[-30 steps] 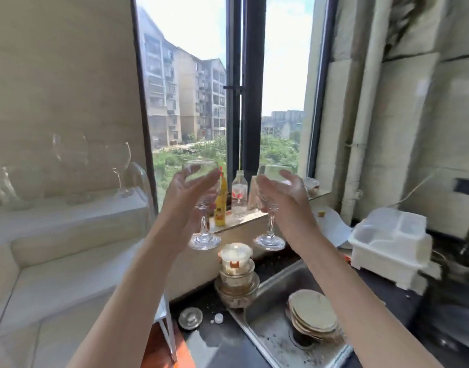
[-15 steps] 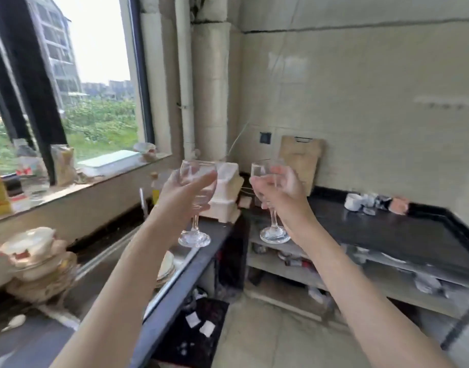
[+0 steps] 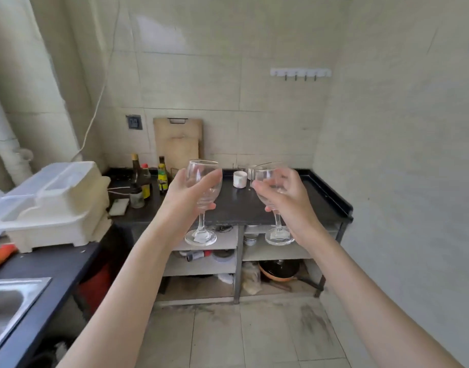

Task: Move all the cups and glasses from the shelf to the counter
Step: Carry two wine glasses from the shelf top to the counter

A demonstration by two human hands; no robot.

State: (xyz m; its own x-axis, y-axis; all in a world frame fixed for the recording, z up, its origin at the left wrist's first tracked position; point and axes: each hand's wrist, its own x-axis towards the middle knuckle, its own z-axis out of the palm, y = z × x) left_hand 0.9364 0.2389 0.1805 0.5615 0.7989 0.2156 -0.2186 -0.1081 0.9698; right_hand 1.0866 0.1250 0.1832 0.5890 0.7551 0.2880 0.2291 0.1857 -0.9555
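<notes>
My left hand (image 3: 187, 193) grips the bowl of a clear stemmed wine glass (image 3: 201, 208), held upright in the air. My right hand (image 3: 283, 197) grips a second clear wine glass (image 3: 277, 229) the same way, tilted slightly. Both glasses hang in front of a black counter (image 3: 318, 197) against the far wall. On that counter stand a small white cup (image 3: 240, 179) and a clear glass (image 3: 250, 172) just behind my right hand, partly hidden.
Sauce bottles (image 3: 145, 181) and a wooden cutting board (image 3: 178, 142) stand at the counter's back left. A white dish rack (image 3: 55, 203) sits on the left counter, a steel sink (image 3: 7, 301) below it. Open shelves (image 3: 201, 266) with a pan (image 3: 278, 270) lie under the counter.
The view has swung right, from the window and sink to the black counter on the far wall. Both hands keep their wine glasses, carried along at about the same height.
</notes>
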